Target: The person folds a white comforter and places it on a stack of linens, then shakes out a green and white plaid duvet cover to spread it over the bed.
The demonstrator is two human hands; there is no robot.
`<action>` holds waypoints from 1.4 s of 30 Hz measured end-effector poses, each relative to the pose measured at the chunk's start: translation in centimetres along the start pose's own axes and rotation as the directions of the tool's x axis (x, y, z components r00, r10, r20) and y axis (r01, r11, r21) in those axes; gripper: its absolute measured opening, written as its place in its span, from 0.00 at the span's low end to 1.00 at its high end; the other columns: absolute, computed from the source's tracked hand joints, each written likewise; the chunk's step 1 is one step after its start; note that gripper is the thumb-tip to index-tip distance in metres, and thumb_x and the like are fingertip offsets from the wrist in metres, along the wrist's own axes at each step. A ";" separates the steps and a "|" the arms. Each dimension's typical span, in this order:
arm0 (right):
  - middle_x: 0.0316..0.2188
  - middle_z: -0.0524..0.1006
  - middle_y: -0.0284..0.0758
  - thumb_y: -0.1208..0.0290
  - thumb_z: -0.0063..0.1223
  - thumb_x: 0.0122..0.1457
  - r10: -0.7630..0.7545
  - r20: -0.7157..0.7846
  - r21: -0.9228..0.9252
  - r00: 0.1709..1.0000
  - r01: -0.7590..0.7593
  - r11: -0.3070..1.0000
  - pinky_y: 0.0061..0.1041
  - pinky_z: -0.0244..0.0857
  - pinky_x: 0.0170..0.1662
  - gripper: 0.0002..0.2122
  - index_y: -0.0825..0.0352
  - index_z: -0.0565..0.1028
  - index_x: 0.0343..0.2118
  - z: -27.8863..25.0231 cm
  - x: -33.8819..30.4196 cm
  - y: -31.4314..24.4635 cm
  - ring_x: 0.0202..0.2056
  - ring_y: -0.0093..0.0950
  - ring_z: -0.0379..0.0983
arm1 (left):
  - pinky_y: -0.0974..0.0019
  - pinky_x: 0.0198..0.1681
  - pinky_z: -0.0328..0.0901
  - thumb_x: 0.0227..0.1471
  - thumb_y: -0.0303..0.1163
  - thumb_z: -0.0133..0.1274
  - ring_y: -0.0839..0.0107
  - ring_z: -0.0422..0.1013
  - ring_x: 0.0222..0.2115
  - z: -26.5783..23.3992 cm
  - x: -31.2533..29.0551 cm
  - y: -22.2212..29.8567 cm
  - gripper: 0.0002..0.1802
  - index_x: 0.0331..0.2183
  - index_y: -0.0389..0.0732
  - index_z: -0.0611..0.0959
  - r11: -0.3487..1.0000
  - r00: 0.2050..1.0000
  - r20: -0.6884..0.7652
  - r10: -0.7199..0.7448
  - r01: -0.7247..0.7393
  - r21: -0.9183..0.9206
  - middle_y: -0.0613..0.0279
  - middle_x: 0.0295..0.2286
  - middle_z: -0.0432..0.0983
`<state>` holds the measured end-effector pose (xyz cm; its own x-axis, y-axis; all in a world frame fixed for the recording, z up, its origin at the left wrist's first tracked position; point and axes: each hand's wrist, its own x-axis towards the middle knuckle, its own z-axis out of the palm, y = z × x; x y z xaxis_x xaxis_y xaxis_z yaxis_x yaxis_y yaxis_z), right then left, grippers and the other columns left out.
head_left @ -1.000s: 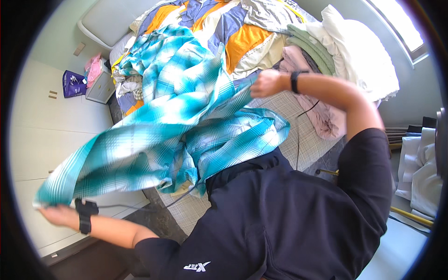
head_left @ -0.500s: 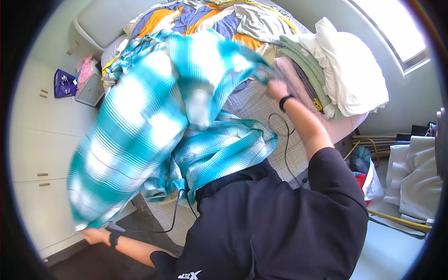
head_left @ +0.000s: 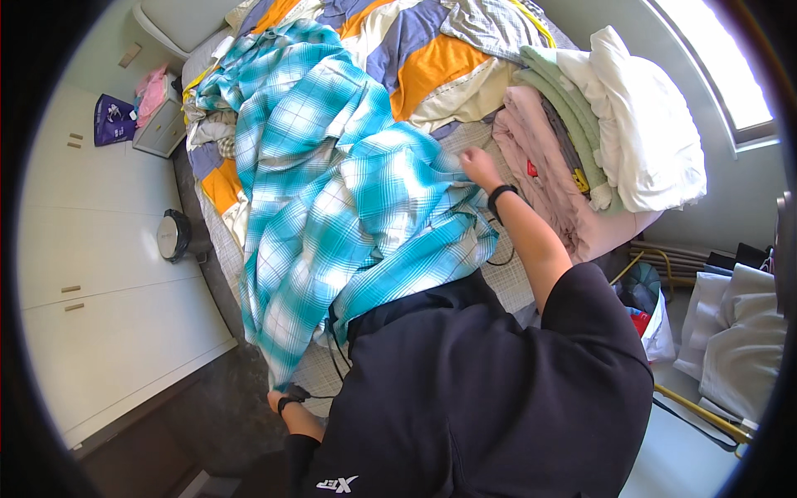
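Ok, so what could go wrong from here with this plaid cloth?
The black cable by the left hand runs close to the teal plaid cloth, so it might snag in the folds. The corner in that hand appears over the dark floor, so it could brush the floor if let go. The right hand is near the folded pink bedding, and a wide swing might knock it askew.

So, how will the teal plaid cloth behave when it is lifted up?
The teal plaid cloth is probably floppy, since it lies in soft folds between the left hand and right hand. It looks thin, so perhaps light for its size. Much of it rests on the bed, so it may drag.
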<state>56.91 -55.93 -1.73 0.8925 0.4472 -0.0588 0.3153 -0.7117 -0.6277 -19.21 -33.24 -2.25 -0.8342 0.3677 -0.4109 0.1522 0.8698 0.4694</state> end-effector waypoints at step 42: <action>0.17 0.69 0.50 0.73 0.47 0.51 -0.349 -0.535 0.230 0.769 0.530 0.816 0.39 0.61 0.25 0.06 0.69 0.68 0.30 -13.9 -2.5 -15.2 0.21 0.47 0.68 | 0.61 0.29 0.66 0.50 0.41 0.53 0.59 0.73 0.23 10.1 -29.9 27.6 0.15 0.30 0.37 0.83 -0.291 -0.319 0.115 0.941 -0.933 -0.210 0.49 0.22 0.76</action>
<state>54.39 -53.73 18.73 0.7492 0.3026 0.5892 0.6563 -0.2190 -0.7220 15.29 -16.93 15.11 0.4698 0.7388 0.4831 0.6231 -0.6652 0.4114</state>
